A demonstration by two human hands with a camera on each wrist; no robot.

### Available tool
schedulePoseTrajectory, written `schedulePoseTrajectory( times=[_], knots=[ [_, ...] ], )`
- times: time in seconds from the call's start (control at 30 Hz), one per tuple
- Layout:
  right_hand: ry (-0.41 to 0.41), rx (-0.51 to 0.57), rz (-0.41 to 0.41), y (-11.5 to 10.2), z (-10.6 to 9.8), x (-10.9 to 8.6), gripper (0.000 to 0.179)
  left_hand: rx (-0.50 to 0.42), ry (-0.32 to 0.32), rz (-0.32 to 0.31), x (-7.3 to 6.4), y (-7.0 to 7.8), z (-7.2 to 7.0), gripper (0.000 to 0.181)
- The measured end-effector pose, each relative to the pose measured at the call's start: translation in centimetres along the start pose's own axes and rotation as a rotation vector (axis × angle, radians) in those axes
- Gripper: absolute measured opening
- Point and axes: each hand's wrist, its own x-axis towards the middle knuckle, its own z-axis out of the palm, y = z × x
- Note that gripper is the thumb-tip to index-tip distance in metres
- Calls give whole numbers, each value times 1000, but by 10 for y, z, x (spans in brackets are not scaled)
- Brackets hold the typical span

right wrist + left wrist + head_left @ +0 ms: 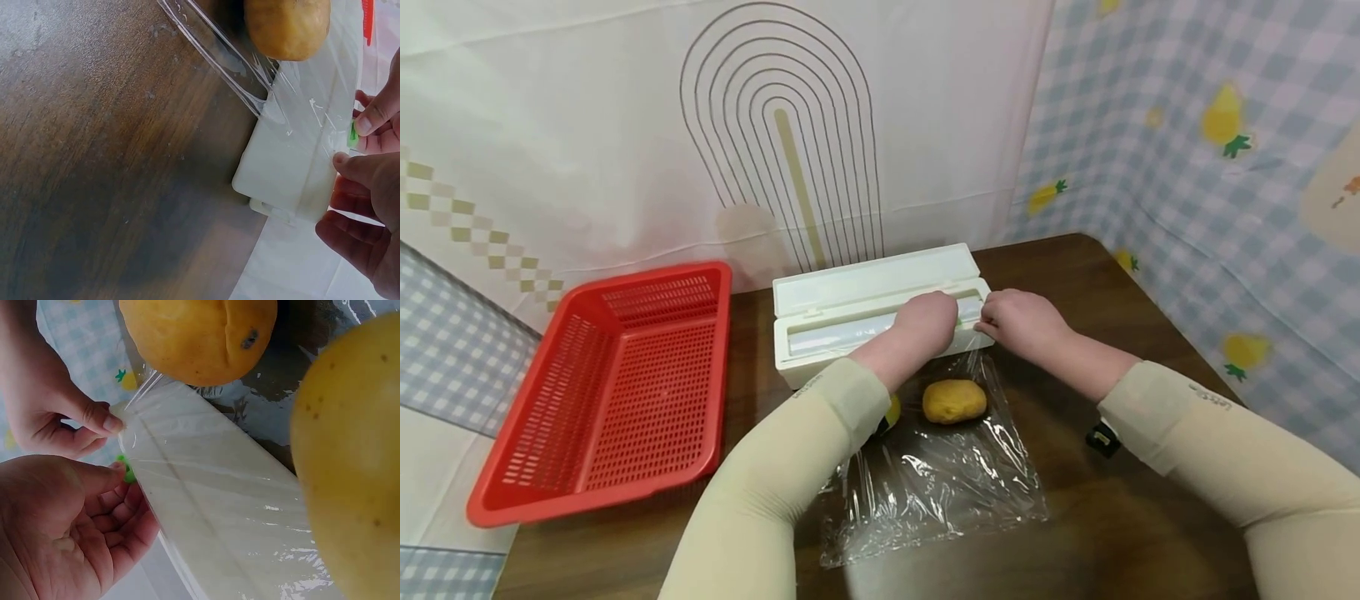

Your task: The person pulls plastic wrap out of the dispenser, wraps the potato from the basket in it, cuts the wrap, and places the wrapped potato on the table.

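A white cling film dispenser (805,367) stands with its lid raised, the film roll (842,332) inside. Clear cling film (925,492) runs over its front wall and spreads on the table. My left hand (928,323) pinches a small green slide cutter (129,470) at the dispenser's edge. Close to its right, my right hand (1026,323) grips the dispenser's right end, thumb on the film-covered edge and fingers behind. A yellow-brown potato (955,401) lies on the film. Another yellow, rounded, brown-specked item (356,456) is mostly hidden by my left arm in the head view.
A red perforated basket (655,392) stands on the left of the brown wooden table (1112,533). Patterned cloth (940,125) hangs behind and to the right. Near my right wrist is a small black object (1102,439).
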Motion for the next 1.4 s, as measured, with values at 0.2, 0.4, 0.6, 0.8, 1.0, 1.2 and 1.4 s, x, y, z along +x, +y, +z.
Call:
schedulePoseTrajectory(
  times=[0.2,0.4,0.6,0.8,1.0,1.2,1.4],
  knots=[
    [-5,3,2,-2,-1,0,22,-11,-2,-12,-4,-2,0,13],
    [22,-17,-24,1,2,-1,13,-8,7,-7,-4,-3,2,14],
    [59,-146,-141,4,7,-4,33,-33,28,19,-2,-6,5,15],
    [37,-143,-156,2,7,-3,25,-38,31,10,-4,-8,4,16],
    [27,-127,-147,1,5,-2,19,-25,32,21,-3,-7,5,13],
    [-30,-95,-161,3,2,3,48,-26,13,24,-1,-8,5,16],
    [-112,-164,-206,2,-2,10,39,-61,33,44,-1,-11,5,18]
  ],
)
